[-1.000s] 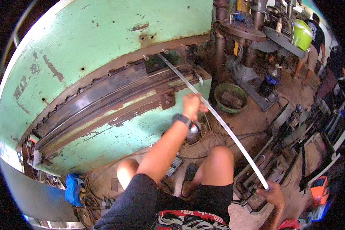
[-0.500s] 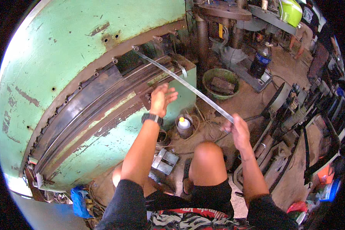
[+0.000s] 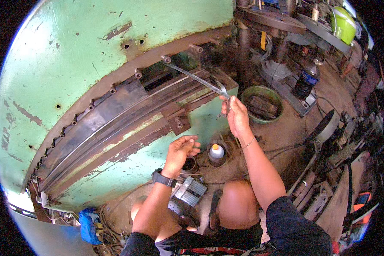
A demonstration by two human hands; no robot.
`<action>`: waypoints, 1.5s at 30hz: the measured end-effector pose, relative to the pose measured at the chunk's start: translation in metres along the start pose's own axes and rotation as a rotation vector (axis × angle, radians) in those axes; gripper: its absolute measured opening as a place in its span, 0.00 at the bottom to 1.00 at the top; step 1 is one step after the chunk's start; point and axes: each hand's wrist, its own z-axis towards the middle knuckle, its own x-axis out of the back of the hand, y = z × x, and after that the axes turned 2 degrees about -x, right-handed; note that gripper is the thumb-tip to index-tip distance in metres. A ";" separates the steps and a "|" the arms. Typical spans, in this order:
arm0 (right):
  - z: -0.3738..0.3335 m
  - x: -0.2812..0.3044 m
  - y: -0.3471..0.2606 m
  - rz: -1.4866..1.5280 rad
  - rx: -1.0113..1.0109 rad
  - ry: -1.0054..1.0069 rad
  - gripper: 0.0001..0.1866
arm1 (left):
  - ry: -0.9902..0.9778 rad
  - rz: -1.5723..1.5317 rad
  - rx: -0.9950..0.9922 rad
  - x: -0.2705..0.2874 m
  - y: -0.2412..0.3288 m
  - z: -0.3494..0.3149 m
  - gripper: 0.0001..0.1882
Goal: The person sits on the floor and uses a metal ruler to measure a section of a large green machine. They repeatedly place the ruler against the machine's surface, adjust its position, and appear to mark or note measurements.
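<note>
My right hand [image 3: 237, 114] is closed around the near end of a long thin metal bar [image 3: 196, 77]. The bar's far end meets one of the socket-head bolts [image 3: 166, 59] along the curved edge of a green machine [image 3: 158, 25]; how it sits there is too small to make out. My left hand [image 3: 181, 152], with a dark watch at the wrist, hovers before the machine's lower face, fingers loosely bent and apart, holding nothing. Near it, a dark metal block [image 3: 177, 122] is fixed to the machine's ledge.
A green basin [image 3: 260, 88] holding metal pieces stands beyond my right hand. A white bottle with an orange cap [image 3: 216, 151] sits in a dark container by my knee. A dark-liquid bottle [image 3: 307, 81] stands farther right. Metal parts [image 3: 350, 141] crowd the right side.
My right hand has moved up and left, toward the machine, with the bar still in it; less of the bar shows. My left hand has dropped lower, and the view has shifted slightly.
</note>
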 end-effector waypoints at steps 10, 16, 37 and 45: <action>0.060 -0.018 0.018 -0.249 0.070 0.018 0.16 | 0.010 0.067 -0.083 0.006 -0.006 0.016 0.14; 0.076 -0.016 0.026 -0.236 0.104 0.183 0.17 | 0.178 0.379 -0.520 0.003 0.021 0.029 0.15; 0.095 -0.001 -0.014 -0.480 -0.233 0.137 0.18 | -0.120 1.222 -0.130 0.026 0.122 0.391 0.23; 0.113 -0.009 -0.013 -0.511 -0.342 0.130 0.20 | -0.004 1.146 -0.339 0.057 0.080 0.464 0.23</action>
